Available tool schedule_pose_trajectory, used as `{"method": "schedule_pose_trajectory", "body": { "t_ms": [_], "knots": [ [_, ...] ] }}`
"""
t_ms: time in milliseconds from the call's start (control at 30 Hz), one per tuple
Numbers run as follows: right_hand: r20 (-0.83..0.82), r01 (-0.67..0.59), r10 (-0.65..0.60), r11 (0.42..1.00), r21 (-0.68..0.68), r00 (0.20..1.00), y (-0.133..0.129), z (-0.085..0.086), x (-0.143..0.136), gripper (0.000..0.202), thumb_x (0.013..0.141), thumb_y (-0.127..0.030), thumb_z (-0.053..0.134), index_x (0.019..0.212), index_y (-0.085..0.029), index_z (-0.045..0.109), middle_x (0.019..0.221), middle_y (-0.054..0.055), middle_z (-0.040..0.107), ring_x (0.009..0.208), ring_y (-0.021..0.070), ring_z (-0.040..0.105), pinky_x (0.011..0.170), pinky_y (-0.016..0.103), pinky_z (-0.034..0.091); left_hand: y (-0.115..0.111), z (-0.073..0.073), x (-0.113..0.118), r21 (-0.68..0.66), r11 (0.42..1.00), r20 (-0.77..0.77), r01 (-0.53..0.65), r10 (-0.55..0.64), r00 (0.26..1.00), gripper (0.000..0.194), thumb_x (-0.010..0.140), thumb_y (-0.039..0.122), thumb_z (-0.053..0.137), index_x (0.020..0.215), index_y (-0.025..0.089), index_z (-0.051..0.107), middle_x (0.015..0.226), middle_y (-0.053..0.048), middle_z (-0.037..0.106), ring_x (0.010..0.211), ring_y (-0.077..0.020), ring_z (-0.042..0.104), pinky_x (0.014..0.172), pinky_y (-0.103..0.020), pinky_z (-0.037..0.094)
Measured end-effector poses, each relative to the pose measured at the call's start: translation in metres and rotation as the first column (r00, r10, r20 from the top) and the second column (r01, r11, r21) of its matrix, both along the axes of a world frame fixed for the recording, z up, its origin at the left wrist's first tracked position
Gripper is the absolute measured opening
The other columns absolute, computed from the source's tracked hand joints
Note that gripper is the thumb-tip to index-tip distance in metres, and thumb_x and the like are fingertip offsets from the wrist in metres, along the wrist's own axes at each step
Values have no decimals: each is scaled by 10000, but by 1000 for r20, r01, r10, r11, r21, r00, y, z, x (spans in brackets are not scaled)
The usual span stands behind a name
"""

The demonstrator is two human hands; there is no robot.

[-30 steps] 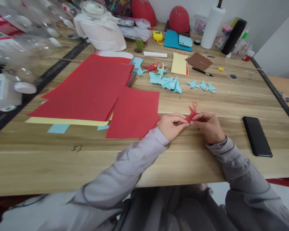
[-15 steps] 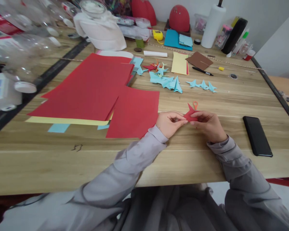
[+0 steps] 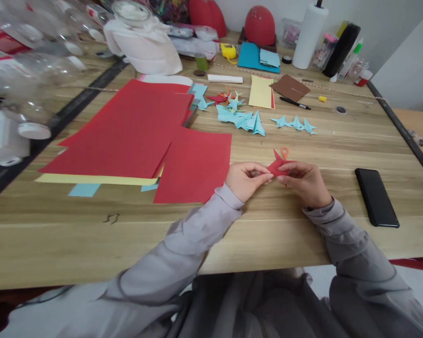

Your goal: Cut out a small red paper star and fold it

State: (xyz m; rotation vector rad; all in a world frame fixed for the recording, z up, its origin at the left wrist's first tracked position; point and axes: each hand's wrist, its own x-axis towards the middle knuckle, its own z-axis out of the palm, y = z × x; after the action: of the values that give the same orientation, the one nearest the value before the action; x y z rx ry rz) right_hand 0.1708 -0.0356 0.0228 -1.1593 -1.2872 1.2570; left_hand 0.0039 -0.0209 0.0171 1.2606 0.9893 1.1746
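Note:
A small folded piece of red paper (image 3: 275, 166) is pinched between both hands over the table, one pointed tip sticking up. My left hand (image 3: 247, 179) grips its left edge between thumb and fingers. From the other side my right hand (image 3: 306, 182) holds it, thumb below and fingers on top, hiding part of the fold. Just behind it shows the orange loop (image 3: 285, 152) of a tool, the rest mostly covered. Left of my hands lies a red paper sheet (image 3: 197, 164). Folded light-blue paper cranes (image 3: 296, 123) sit in a row beyond.
A stack of large red sheets (image 3: 120, 131) covers the left of the table. A black phone (image 3: 376, 197) lies right of my right hand. Further back are a brown sheet (image 3: 289, 87), a black pen (image 3: 295, 103) and a yellow tape measure (image 3: 229, 51). Plastic bottles (image 3: 35, 126) crowd the left edge.
The view has shifted slightly. Both hands keep their pinch on the red folded paper, with hardly any visible movement.

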Motion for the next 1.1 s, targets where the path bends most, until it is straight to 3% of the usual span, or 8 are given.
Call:
{"method": "schedule_pose_trajectory", "body": {
  "t_ms": [500, 1100],
  "knots": [
    [23, 49, -49, 999, 6, 999, 0, -1, 0, 235, 560, -299, 832, 746, -200, 728, 640, 2, 682, 531, 106, 552, 517, 271, 458, 1, -3, 0, -169, 983, 120, 65, -45, 992, 275, 552, 304, 819, 634, 113, 640, 620, -64, 716, 597, -175, 698, 664, -321, 599],
    [7, 74, -74, 997, 15, 997, -1, 0, -1, 224, 556, -275, 826, 737, -190, 726, 615, -7, 657, 512, 93, 536, 481, 250, 421, -2, 0, 1, -133, 991, 95, 21, -9, 995, 234, 580, 268, 799, 611, 111, 628, 603, -70, 708, 585, -183, 697, 634, -322, 604]
  ]
}}
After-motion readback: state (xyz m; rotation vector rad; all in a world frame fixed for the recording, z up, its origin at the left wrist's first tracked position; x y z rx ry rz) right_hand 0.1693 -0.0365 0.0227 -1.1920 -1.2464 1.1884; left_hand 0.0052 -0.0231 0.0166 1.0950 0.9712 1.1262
